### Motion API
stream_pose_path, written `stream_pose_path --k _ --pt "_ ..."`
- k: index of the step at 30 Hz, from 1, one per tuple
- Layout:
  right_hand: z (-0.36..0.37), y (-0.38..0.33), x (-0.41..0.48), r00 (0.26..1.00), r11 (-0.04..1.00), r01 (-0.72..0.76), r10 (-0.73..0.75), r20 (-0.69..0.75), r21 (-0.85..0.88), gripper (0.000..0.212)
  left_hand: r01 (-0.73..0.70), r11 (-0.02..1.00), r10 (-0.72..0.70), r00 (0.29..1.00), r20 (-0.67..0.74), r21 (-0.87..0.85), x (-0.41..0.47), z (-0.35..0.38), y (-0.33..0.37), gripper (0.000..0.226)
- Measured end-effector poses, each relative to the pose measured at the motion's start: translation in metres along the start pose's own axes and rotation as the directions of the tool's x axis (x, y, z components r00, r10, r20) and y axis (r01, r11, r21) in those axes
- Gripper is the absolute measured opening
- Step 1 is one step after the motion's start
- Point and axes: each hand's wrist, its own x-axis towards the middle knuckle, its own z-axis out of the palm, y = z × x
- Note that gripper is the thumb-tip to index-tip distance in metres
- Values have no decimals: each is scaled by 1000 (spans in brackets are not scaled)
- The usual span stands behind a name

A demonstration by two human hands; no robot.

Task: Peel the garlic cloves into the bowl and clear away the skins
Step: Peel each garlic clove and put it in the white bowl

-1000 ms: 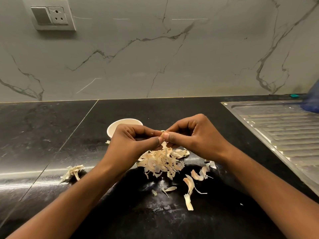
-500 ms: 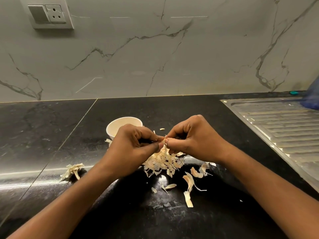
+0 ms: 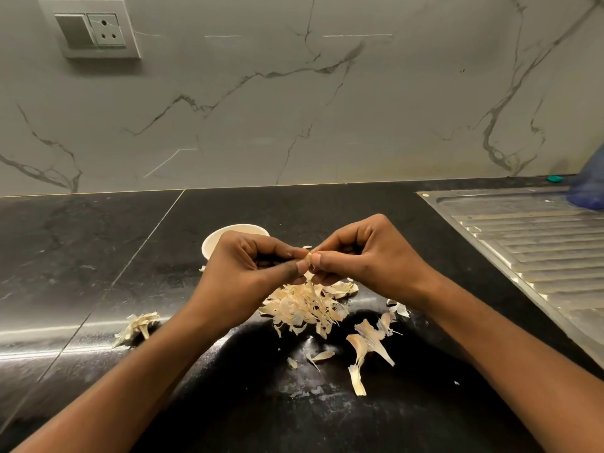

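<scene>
Both hands meet over the counter; the left hand and the right hand each have the fingers curled, thumb and forefinger pinching one small clove between them; only its pale tip shows. Half a second ago a strip of skin hung from that pinch down to the heap; now it no longer hangs there, and I judge it has dropped onto the skins, heaped at 6 o'clock just under the hands. The hands themselves have hardly shifted. This suggests the clove is losing its coat strip by strip and is close to bare; how much still clings is hidden by the thumbs.

The bowl stands near, at 11 o'clock of the pinch, partly behind the left hand; its inside cannot be seen. Scraps are strewn at 4 o'clock; a husk lies well apart at 8 o'clock.

The likely next move is a short reach to the bowl; the skins are not yet cleared.
</scene>
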Motion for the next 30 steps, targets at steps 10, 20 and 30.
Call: stream_pose_path --k 10,20,30 --pt "12 3 -1 993 998 54 -55 -103 -17 14 20 1000 -21 997 -71 -6 -2 6 -8 17" --pt "9 2 1 980 996 75 -63 -189 54 8 186 922 -192 981 17 -338 1 5 -2 31" --pt "6 -1 0 980 985 109 -129 -152 -134 8 29 1000 -29 997 -65 1 0 1 -3 27"
